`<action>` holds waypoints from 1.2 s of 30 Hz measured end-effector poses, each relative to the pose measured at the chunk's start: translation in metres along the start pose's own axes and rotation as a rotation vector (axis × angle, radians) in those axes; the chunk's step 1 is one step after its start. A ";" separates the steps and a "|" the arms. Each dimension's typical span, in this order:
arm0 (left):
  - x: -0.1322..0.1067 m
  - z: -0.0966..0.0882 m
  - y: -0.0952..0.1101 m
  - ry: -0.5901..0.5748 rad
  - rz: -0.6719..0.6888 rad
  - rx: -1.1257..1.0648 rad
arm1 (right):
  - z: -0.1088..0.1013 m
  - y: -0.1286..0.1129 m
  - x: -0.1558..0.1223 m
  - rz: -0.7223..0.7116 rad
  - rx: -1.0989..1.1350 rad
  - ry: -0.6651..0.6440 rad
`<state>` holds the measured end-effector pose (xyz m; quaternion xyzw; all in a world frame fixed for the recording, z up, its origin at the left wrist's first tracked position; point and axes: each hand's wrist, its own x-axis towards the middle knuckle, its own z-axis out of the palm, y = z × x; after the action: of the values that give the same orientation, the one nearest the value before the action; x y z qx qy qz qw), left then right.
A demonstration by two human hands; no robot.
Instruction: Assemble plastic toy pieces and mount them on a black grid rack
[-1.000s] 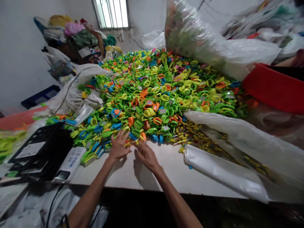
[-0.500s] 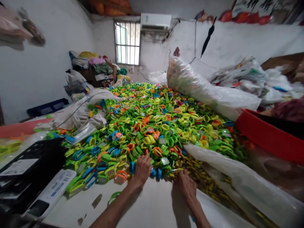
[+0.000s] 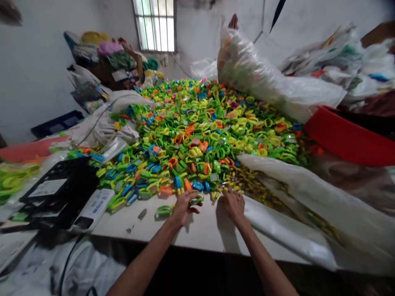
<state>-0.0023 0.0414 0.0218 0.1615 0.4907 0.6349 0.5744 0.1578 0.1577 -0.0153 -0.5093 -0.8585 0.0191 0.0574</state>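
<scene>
My left hand point(image 3: 184, 207) is just above the white table's front part, fingers curled around a green toy watch point(image 3: 196, 200) with a looped plastic band. My right hand point(image 3: 235, 204) is lowered at the edge of a heap of small yellow pieces point(image 3: 247, 179); its fingers are bent together, and what lies between them is hidden. Ahead of both hands spreads a large pile of toy watches point(image 3: 185, 139) in green, yellow, orange and blue. A blue one point(image 3: 198, 186) lies just beyond my left hand. Another green watch point(image 3: 163, 211) rests alone on the table, left of that hand.
Black trays point(image 3: 58, 185) and a white device point(image 3: 94, 209) stand at the left. Clear plastic sheeting point(image 3: 296, 193) wraps the yellow pieces on the right, below a red basin point(image 3: 348, 137). A full plastic bag point(image 3: 247, 61) leans behind the pile. The table's front edge point(image 3: 210, 249) is close.
The view has tilted down. My left hand has drawn back from the pile and now has a green toy watch in it. My right hand stays by the yellow pieces.
</scene>
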 end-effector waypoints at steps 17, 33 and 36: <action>-0.014 -0.011 -0.030 -0.047 0.321 0.871 | -0.039 -0.054 -0.074 0.141 1.317 -0.318; -0.029 -0.009 -0.017 -0.275 0.010 0.674 | -0.052 -0.036 -0.077 0.061 1.391 -0.375; -0.032 -0.008 -0.009 -0.345 0.025 0.714 | -0.054 -0.031 -0.076 -0.046 1.372 -0.398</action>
<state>0.0060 0.0082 0.0224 0.4614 0.5751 0.3949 0.5481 0.1732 0.0754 0.0352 -0.3271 -0.6574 0.6464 0.2074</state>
